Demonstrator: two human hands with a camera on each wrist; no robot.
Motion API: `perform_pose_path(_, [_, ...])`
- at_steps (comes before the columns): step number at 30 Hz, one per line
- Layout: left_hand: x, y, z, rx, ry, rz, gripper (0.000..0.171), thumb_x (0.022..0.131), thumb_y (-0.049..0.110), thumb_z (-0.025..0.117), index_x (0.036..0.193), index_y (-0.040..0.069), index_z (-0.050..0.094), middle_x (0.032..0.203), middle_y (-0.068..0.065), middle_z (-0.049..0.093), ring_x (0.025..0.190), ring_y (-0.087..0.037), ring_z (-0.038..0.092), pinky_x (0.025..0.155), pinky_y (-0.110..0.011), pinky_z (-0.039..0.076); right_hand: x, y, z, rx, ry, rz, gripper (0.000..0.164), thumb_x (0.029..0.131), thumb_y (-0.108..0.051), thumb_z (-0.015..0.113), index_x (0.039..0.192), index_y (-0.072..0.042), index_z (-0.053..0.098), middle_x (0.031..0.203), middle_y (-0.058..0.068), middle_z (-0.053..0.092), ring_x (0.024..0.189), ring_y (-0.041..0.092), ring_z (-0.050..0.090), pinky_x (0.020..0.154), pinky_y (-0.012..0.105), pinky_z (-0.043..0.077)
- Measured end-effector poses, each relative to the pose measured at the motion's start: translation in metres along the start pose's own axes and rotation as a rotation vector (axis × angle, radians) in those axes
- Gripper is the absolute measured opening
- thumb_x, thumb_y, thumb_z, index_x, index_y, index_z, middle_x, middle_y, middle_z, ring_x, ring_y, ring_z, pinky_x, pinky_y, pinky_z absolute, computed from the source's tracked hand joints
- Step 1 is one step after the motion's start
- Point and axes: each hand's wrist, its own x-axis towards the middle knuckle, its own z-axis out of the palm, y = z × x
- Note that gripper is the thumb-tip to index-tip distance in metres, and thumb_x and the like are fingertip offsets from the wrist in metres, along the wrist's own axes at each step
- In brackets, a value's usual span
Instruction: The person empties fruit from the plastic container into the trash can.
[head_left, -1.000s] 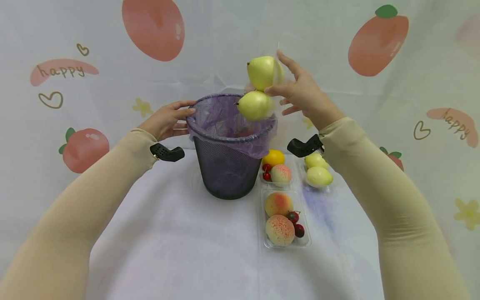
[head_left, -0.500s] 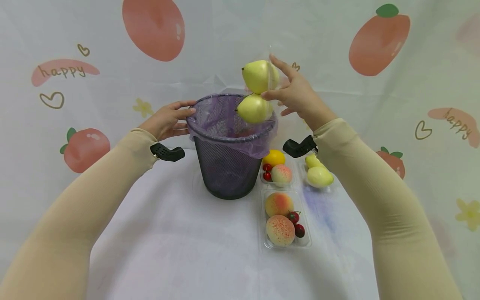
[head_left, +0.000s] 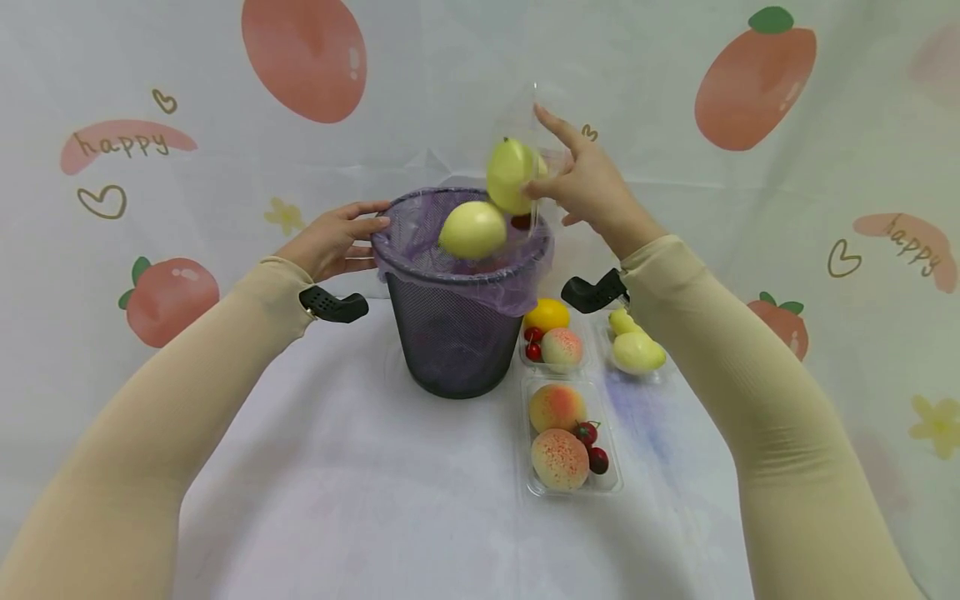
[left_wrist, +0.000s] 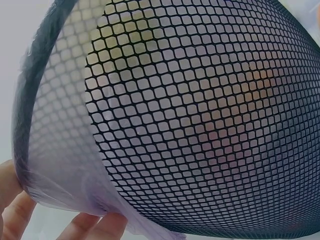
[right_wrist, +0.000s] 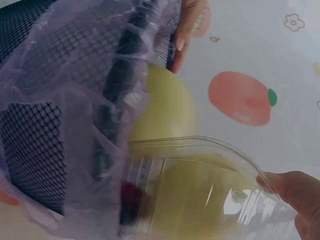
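Observation:
My right hand (head_left: 592, 187) grips a clear plastic fruit box (right_wrist: 240, 197), tipped on its side over the bin's right rim. One yellow-green pear (head_left: 472, 231) is out of the box, over the bin's mouth. A second pear (head_left: 512, 177) is at the box, behind my thumb. A dark red fruit (right_wrist: 131, 200) shows at the box's lower end. My left hand (head_left: 333, 239) holds the left rim of the black mesh wastebasket (head_left: 457, 342), fingers at its purple liner (head_left: 510, 296). Blurred fruit colours show through the mesh in the left wrist view.
Right of the bin stands a clear box (head_left: 572, 482) with two peaches and dark red cherries. Behind it, another box holds a yellow fruit (head_left: 547, 315), a peach (head_left: 562, 347) and cherries. Farther right lie yellow-green fruits (head_left: 637, 352). A printed cloth (head_left: 450, 100) hangs behind.
My right hand has moved slightly left and tipped the box further. The lower pear has slid left out of it, over the bin; the upper one has turned and dropped. My left hand stays put.

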Motion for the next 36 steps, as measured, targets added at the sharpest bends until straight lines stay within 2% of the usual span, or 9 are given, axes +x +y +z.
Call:
perform_pose_path(5, [-0.001,-0.001,-0.001,0.003,-0.003,0.001,0.058,0.098,0.031,0.057,0.151,0.031,0.034,0.129,-0.003,0.045,0.109,-0.019,0.055,0.077,-0.022,0.054,0.001,-0.002,0.001,-0.051,0.018,-0.018,0.087,0.087,-0.028,0.074,0.140,-0.066,0.015,0.089,0.007,0.053,0.072,0.016,0.048,0.067,0.035,0.055])
perform_pose_path(8, [-0.002,-0.001,-0.001,0.009,-0.006,0.000,0.058,0.098,0.032,0.056,0.151,0.031,0.033,0.132,-0.004,0.044,0.120,-0.024,0.051,0.081,-0.023,0.053,0.002,-0.004,0.000,-0.098,0.036,-0.032,0.087,0.088,-0.030,0.073,0.140,-0.066,0.014,0.130,0.006,0.053,0.073,0.015,0.049,0.066,0.033,0.055])
perform_pose_path(10, [-0.002,-0.002,-0.001,0.017,-0.008,-0.002,0.058,0.098,0.033,0.056,0.151,0.032,0.033,0.134,-0.005,0.043,0.127,-0.027,0.047,0.085,-0.025,0.052,0.001,-0.004,-0.001,-0.098,0.046,-0.045,0.086,0.088,-0.031,0.073,0.140,-0.066,0.013,0.141,0.005,0.047,0.073,0.015,0.050,0.066,0.032,0.055])
perform_pose_path(16, [-0.001,-0.001,0.000,0.019,-0.004,-0.007,0.056,0.099,0.032,0.055,0.151,0.032,0.033,0.137,-0.005,0.041,0.126,-0.026,0.048,0.088,-0.026,0.051,-0.002,-0.003,-0.001,-0.062,0.053,-0.081,0.084,0.088,-0.032,0.073,0.138,-0.067,0.015,0.114,0.009,0.060,0.065,0.016,0.041,0.063,0.031,0.052])
perform_pose_path(19, [-0.001,0.000,0.000,0.016,-0.001,-0.004,0.057,0.099,0.032,0.055,0.151,0.032,0.033,0.134,-0.004,0.042,0.125,-0.025,0.048,0.082,-0.023,0.053,-0.002,-0.002,-0.003,-0.034,0.053,-0.083,0.084,0.089,-0.031,0.071,0.139,-0.067,0.014,0.119,0.008,0.058,0.077,0.016,0.052,0.071,0.035,0.054])
perform_pose_path(25, [0.000,0.001,0.001,0.002,-0.007,0.000,0.056,0.099,0.031,0.055,0.150,0.032,0.034,0.132,-0.003,0.044,0.122,-0.025,0.049,0.076,-0.021,0.054,-0.003,0.003,-0.014,0.183,0.026,-0.021,0.083,0.090,-0.028,0.068,0.139,-0.067,0.014,0.152,0.008,0.033,0.122,0.033,0.051,0.094,0.050,0.051])
perform_pose_path(28, [0.000,0.000,0.000,0.004,-0.010,-0.001,0.056,0.098,0.032,0.056,0.150,0.032,0.034,0.132,-0.003,0.044,0.123,-0.025,0.049,0.077,-0.022,0.054,-0.003,0.009,-0.022,0.326,0.018,0.018,0.081,0.092,-0.026,0.067,0.139,-0.067,0.015,0.160,0.002,0.015,0.112,0.034,0.057,0.086,0.043,0.056])
perform_pose_path(32, [0.000,0.000,0.000,0.007,-0.013,-0.002,0.057,0.098,0.032,0.056,0.150,0.033,0.034,0.135,-0.005,0.044,0.126,-0.026,0.048,0.080,-0.023,0.053,-0.004,0.020,-0.033,0.567,0.008,0.082,0.081,0.091,-0.022,0.069,0.139,-0.067,0.021,0.160,0.007,0.009,0.075,0.022,0.056,0.068,0.035,0.060])
perform_pose_path(36, [0.001,-0.001,0.000,0.012,-0.011,0.002,0.056,0.099,0.033,0.055,0.151,0.033,0.034,0.137,-0.006,0.042,0.127,-0.026,0.048,0.080,-0.022,0.053,-0.009,0.036,-0.045,0.755,-0.050,0.100,0.077,0.094,-0.023,0.066,0.139,-0.067,0.021,0.159,0.010,0.011,0.109,0.036,0.053,0.069,0.037,0.060])
